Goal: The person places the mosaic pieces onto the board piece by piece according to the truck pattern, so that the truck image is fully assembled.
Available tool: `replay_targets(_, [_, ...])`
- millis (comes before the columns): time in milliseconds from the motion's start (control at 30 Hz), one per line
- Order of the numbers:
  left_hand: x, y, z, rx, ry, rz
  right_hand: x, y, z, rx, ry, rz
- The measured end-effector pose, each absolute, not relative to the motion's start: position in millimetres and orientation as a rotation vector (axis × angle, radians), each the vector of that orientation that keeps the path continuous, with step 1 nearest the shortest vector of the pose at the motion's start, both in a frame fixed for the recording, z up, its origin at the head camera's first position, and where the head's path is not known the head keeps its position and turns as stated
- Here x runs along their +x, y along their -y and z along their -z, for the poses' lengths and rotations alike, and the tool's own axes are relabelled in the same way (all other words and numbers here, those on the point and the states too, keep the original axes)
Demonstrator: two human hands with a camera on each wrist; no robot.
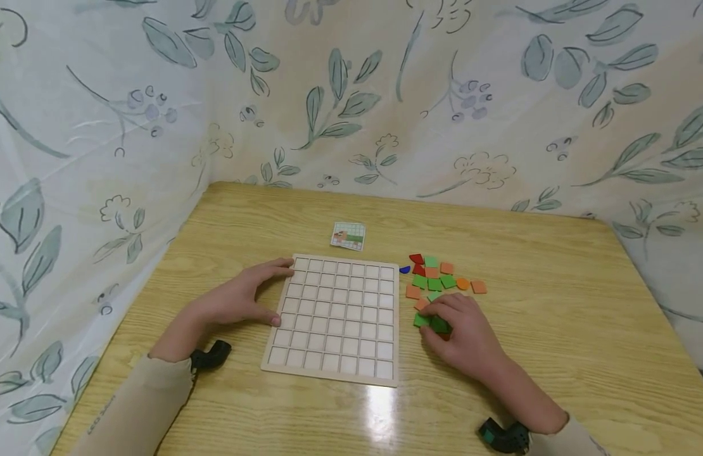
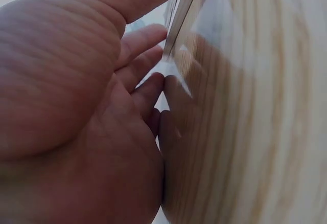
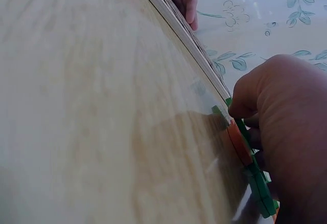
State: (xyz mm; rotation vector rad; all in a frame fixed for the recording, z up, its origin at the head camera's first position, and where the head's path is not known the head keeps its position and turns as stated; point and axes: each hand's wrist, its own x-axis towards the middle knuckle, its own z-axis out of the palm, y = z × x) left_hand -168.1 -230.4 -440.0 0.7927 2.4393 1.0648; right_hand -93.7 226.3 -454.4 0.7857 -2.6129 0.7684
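A pale wooden grid board (image 1: 334,316) lies flat on the table, all its cells bare. My left hand (image 1: 266,294) rests against the board's left edge with fingers stretched out, index finger near the far corner and thumb at the side. In the left wrist view the left hand (image 2: 138,81) lies beside the board's edge (image 2: 184,9). My right hand (image 1: 443,320) is right of the board, fingers curled down onto green tiles (image 1: 431,322) at the near end of a tile pile (image 1: 437,278). In the right wrist view my fingers (image 3: 245,111) pinch green tiles (image 3: 260,185) next to an orange tile (image 3: 239,142).
The pile holds several green, orange and red flat tiles and one blue piece (image 1: 405,270). A small picture card (image 1: 348,235) lies behind the board. The wooden table (image 1: 557,329) is enclosed by a floral cloth (image 1: 351,95) at the back and sides.
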Motion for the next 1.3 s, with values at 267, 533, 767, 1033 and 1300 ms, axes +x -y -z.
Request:
replay_targets(267, [-166.7, 224.6, 443.6, 0.797, -2.467, -1.038, -95.3, -225.5, 454.6, 0.772, 2.576, -0.858])
replay_targets(533, [-164.7, 222.7, 441.3, 0.740, -2.478, -1.020, -101.7, -212.8, 458.0, 0.838, 2.500, -0.886])
replay_targets(767, [-164.2, 222.4, 438.6, 0.707, -2.471, -1.022, -106.0, -197.2, 457.0, 0.861, 2.498, -0.927])
replay_targets(1033, [-162.1, 224.4, 441.3, 0.696, -2.455, -1.044, -109.9, -179.0, 458.7, 0.930, 2.543, -0.903])
replay_targets(1300, [-160.2, 223.2, 441.1, 0.740, -2.478, -1.044, -111.6, -180.5, 458.4, 0.959, 2.528, -0.868])
